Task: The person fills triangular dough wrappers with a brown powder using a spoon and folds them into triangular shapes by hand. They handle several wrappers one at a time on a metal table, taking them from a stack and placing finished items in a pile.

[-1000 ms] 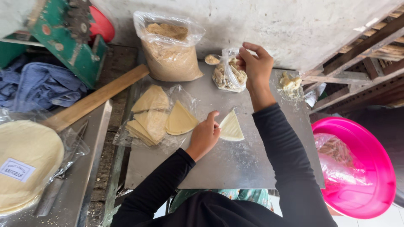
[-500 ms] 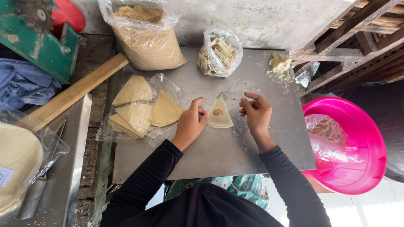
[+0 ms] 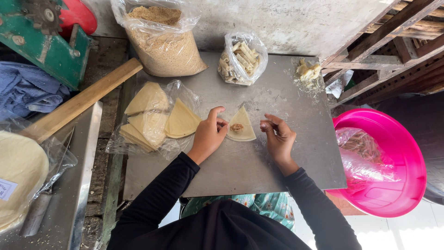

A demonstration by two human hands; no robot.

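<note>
The left hand [image 3: 209,134] rests on the metal work sheet [image 3: 259,171], fingers curled, with its fingertips touching the left edge of a triangular pastry wrapper [image 3: 241,126]. The right hand [image 3: 279,137] hovers just beside the wrapper's right edge, fingers bent and drawn narrowly together; whether they pinch anything cannot be told. The wrapper lies flat near the middle of the sheet, apex pointing away from the person, with a small mound of brown filling [image 3: 237,126] at its centre.

All other places are given relative to the wrapper. To its left, touching the sheet's left part, lies a clear plastic bag with a stack of cut triangular wrappers [image 3: 152,120]. Beyond it, at the far edge of the sheet, stands a small clear bag of pale stick-shaped pieces [image 3: 241,59]; far-left of it stands a larger open bag of breadcrumbs [image 3: 164,44]. Far-right, on the sheet's corner, sits a scrap of plastic with yellowish lumps [image 3: 307,71]. Well to the right, off the sheet, is a pink basin [image 3: 397,185] lined with clear plastic. Well to the left lie a wooden bar [image 3: 83,99], a blue cloth [image 3: 27,90], a green machine [image 3: 44,44], and a bagged stack of round wrappers [image 3: 18,176] on a steel counter [image 3: 78,194]. Both arms wear black sleeves [image 3: 157,199].
</note>
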